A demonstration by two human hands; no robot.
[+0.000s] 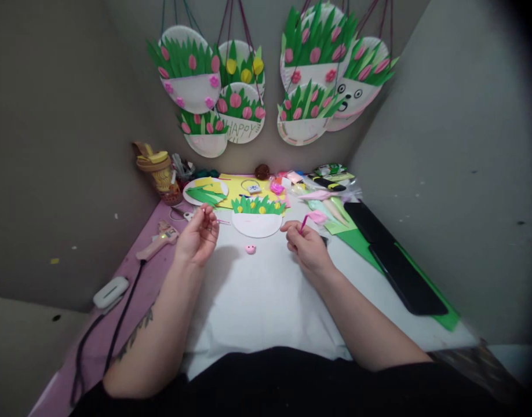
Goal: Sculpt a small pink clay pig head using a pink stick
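Note:
My left hand (199, 236) is raised palm up on the left, its fingertips pinched together. A tiny pale speck may sit between them, too small to name. My right hand (307, 244) is closed around a thin magenta stick (304, 222), whose upper end pokes out above the fingers. On the white cloth between both hands lies a small pink piece (250, 249) with dark dots like eyes. Just beyond it is a paper-plate flower basket (257, 225), with green paper grass and yellow paper flowers along its top.
A plate with green and yellow paper (205, 180) lies back left, near a cup (159, 174). A pink glue gun (159, 242) and white case (111, 292) sit left. Clay packets (318, 197) and black slabs (405, 278) are right. Finished plates (190, 95) hang behind.

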